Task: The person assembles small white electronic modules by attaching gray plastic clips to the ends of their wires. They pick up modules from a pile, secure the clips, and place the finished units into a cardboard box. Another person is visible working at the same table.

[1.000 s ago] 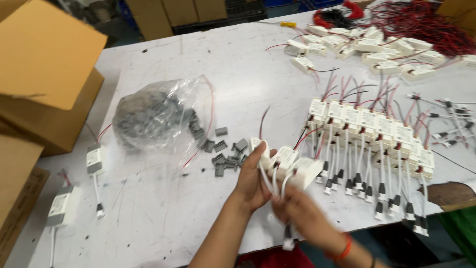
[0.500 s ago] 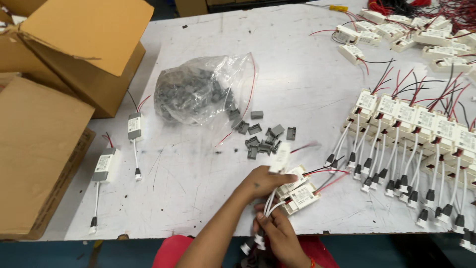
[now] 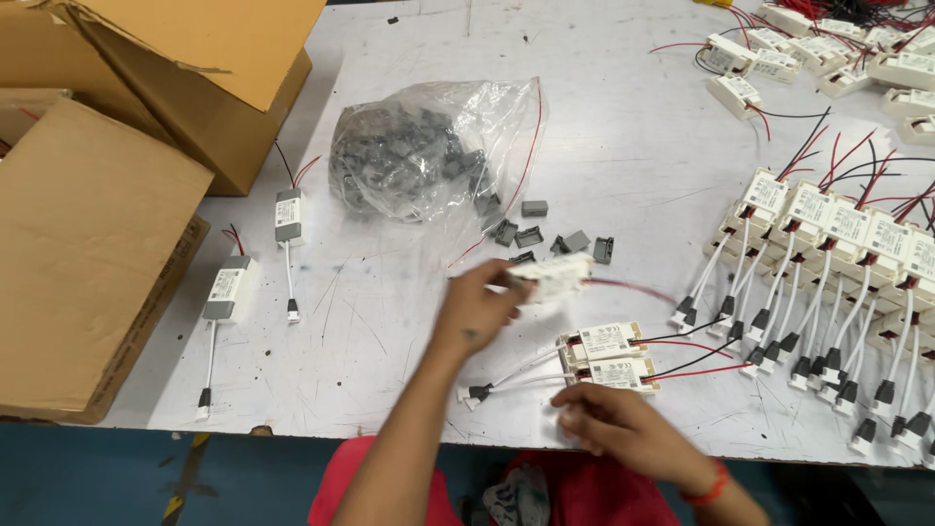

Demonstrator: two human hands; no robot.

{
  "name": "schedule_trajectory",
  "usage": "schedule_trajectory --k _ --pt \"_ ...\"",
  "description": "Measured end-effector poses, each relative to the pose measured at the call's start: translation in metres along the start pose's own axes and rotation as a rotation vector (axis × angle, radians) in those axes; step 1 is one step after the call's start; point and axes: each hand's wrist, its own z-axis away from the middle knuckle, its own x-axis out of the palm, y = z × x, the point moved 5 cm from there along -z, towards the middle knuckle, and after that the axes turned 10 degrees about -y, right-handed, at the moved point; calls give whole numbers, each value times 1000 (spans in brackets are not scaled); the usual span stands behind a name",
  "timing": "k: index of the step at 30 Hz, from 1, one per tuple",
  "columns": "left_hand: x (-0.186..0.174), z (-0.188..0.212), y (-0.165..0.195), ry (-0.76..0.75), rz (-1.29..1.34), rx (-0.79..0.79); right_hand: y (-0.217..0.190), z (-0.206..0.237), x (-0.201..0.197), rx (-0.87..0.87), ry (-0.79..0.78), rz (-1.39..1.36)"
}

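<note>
Left hand [image 3: 477,310] raised just above the scratched white table [image 3: 623,146], fingers clamped on a small white driver module [image 3: 555,280] trailing a red wire, motion-blurred, close to the loose grey plastic clips [image 3: 545,237] spilled beside the clear bag of clips [image 3: 424,156]. Right hand [image 3: 614,429] resting at the near table edge, fingers curled together just below two more white driver modules [image 3: 609,357] lying side by side; impossible to tell whether anything is pinched. Farther right, a row of driver modules [image 3: 838,229]; at left, cardboard boxes [image 3: 107,224].

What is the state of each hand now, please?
Left hand: closed on a white driver module.
Right hand: fingers curled beside two white modules; grip cannot be told.
</note>
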Motion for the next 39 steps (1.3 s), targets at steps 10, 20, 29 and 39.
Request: schedule_trajectory --k 10,20,29,39 --pt "-20 42 -26 -56 412 -80 -111 -49 -172 -297 622 750" --pt "1 24 -28 -151 366 -18 -90 -85 -198 2 596 828" --pt "18 28 -20 -117 464 -15 -153 21 -105 -435 442 257" --pt "26 36 -12 -266 579 -51 -149 48 -60 -501 476 92"
